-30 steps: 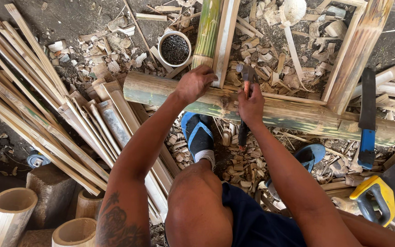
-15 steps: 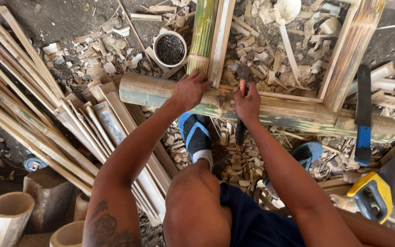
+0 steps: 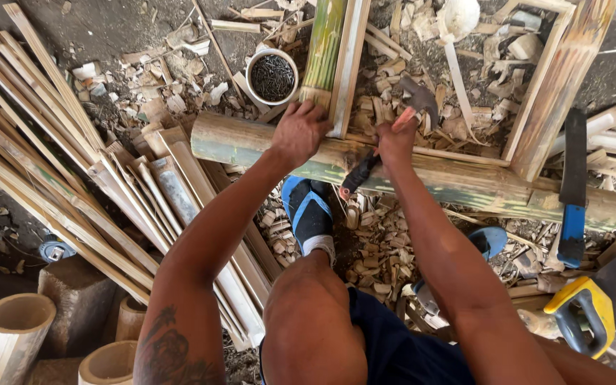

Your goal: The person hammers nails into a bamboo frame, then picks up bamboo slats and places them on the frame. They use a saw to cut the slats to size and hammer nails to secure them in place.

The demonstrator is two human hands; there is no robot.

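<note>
Left hand (image 3: 299,133) presses bamboo pole (image 3: 408,175); right hand (image 3: 397,142) grips hammer (image 3: 416,96); nail bowl (image 3: 273,76) beside.

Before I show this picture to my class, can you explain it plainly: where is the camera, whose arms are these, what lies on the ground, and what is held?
The single view comes from a camera worn on a person's head, looking down past their knee at their own two bare hands. The left hand presses on a thick bamboo pole lying across the ground. The right hand grips a hammer by its handle, head raised above the pole. Around them lie split bamboo strips, wood chips, a white bowl of small dark nails, a blue-handled blade resting on the pole, and a yellow-handled saw at the right.
</note>
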